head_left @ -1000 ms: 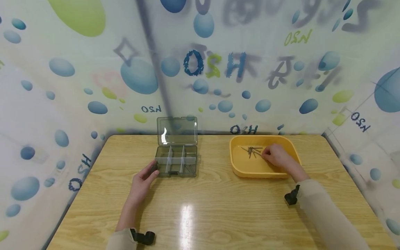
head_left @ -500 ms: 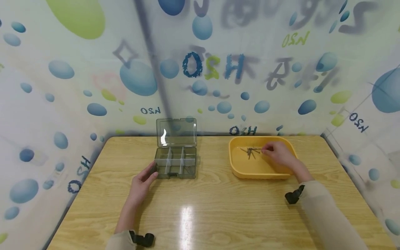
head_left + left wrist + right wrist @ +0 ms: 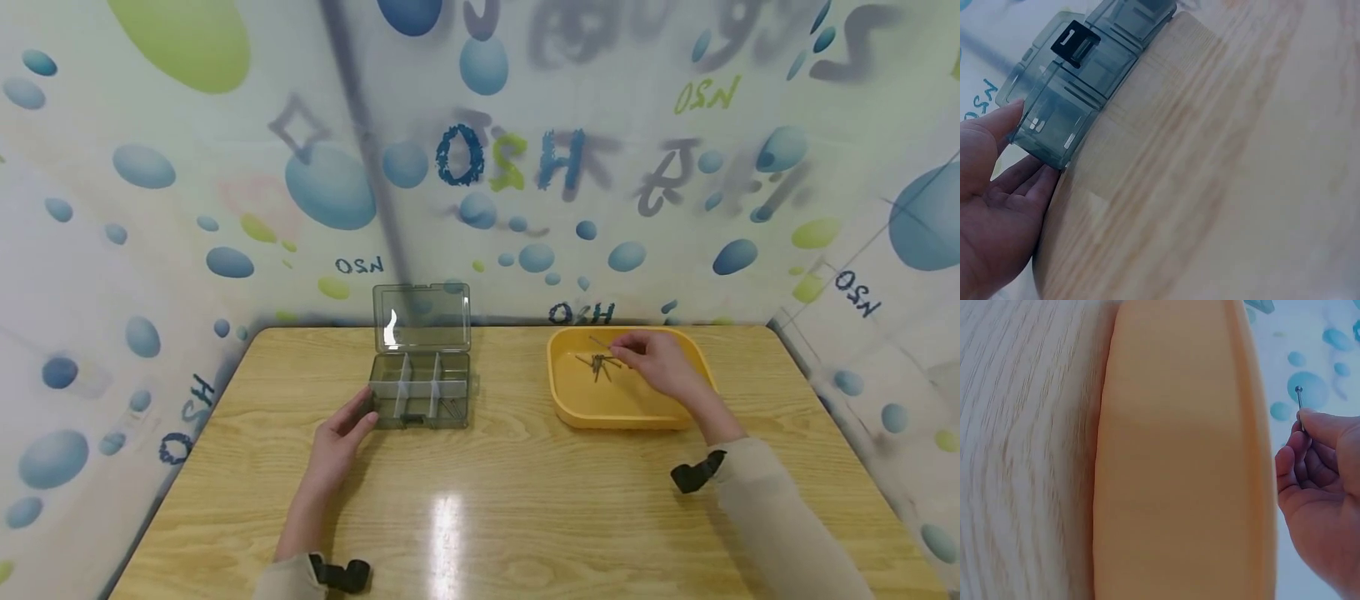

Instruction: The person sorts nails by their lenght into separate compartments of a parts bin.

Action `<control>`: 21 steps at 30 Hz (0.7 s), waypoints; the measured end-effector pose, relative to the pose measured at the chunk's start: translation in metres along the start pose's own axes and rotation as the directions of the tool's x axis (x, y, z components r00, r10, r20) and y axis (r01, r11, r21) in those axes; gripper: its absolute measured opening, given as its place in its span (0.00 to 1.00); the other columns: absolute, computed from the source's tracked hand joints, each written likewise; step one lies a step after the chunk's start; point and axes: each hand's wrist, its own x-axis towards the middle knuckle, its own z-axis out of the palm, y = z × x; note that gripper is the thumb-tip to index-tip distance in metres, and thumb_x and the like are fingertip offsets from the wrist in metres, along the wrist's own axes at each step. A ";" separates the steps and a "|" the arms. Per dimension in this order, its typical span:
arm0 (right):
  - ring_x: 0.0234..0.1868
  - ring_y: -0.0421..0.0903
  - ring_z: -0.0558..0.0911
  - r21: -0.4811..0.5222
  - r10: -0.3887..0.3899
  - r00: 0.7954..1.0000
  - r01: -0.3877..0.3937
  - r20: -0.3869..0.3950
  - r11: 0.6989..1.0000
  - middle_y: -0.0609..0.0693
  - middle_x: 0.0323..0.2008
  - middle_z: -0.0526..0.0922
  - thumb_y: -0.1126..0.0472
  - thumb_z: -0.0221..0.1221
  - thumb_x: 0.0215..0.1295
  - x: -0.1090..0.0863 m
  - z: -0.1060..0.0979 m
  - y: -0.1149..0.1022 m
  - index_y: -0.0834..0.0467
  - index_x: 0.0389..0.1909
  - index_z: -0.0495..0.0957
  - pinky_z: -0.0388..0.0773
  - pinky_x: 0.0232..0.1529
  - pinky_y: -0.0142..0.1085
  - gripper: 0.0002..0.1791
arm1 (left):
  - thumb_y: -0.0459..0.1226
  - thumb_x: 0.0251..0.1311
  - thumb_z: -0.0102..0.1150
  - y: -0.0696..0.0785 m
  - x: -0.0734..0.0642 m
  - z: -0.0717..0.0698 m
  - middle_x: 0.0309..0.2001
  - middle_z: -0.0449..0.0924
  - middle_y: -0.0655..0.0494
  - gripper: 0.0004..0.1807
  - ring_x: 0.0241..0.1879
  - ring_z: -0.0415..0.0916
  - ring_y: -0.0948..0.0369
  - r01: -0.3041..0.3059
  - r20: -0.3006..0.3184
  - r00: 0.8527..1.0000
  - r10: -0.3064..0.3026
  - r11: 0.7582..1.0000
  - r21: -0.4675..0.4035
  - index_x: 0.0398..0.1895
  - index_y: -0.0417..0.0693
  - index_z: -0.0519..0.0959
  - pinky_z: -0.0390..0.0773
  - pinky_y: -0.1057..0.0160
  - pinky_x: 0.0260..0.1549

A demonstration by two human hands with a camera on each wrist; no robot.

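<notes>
The left hand is spreading its thumb and fingers around the near left corner of the box, touching it, probably to steady so light a thing on the tabletop. The lid is standing open at the back, leaving the compartments reachable from above; a few screws are lying in the front right one. The tray is sitting to the right of the box, well apart, its walls seemingly serving to contain the loose pile.

The right hand is pinching one screw by its shank between thumb and fingertips, a hold that is leaving the round head free. That screw is jutting beyond the fingertips, pointing leftward and away from the person, above the tray, while the pile is lying just below the hand.
</notes>
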 end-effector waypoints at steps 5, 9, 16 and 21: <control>0.35 0.54 0.78 0.018 -0.042 0.998 0.042 0.036 0.999 0.62 0.41 0.85 0.60 0.60 0.76 0.006 0.009 -0.014 0.67 0.49 0.84 0.75 0.33 0.39 0.14 | 0.39 0.75 0.59 0.001 0.000 0.000 0.75 0.64 0.45 0.30 0.74 0.59 0.50 0.002 -0.003 1.000 -0.002 1.000 -0.008 0.76 0.41 0.66 0.69 0.82 0.53; 0.32 0.54 0.78 0.037 -0.070 0.997 0.069 0.040 0.997 0.63 0.39 0.85 0.62 0.61 0.75 0.010 0.019 -0.022 0.68 0.47 0.85 0.75 0.30 0.37 0.12 | 0.39 0.75 0.58 0.002 -0.001 0.000 0.75 0.64 0.45 0.30 0.75 0.59 0.49 0.008 -0.003 1.000 -0.008 1.000 -0.006 0.76 0.41 0.66 0.68 0.82 0.53; 0.32 0.50 0.79 0.091 -0.137 0.990 0.135 0.015 0.987 0.56 0.37 0.87 0.64 0.63 0.73 0.010 0.042 -0.041 0.66 0.44 0.86 0.77 0.30 0.34 0.08 | 0.41 0.75 0.59 0.000 -0.001 0.000 0.75 0.63 0.43 0.31 0.74 0.59 0.48 0.006 -0.005 1.000 -0.006 1.000 -0.011 0.76 0.41 0.66 0.68 0.83 0.53; 0.35 0.50 0.81 0.128 -0.192 0.980 0.184 0.051 0.975 0.58 0.38 0.87 0.65 0.63 0.73 0.010 0.059 -0.054 0.68 0.44 0.86 0.78 0.34 0.33 0.09 | 0.41 0.75 0.59 -0.001 0.000 -0.001 0.75 0.63 0.43 0.31 0.75 0.59 0.48 0.008 -0.003 1.000 -0.008 1.000 -0.017 0.76 0.42 0.66 0.68 0.82 0.53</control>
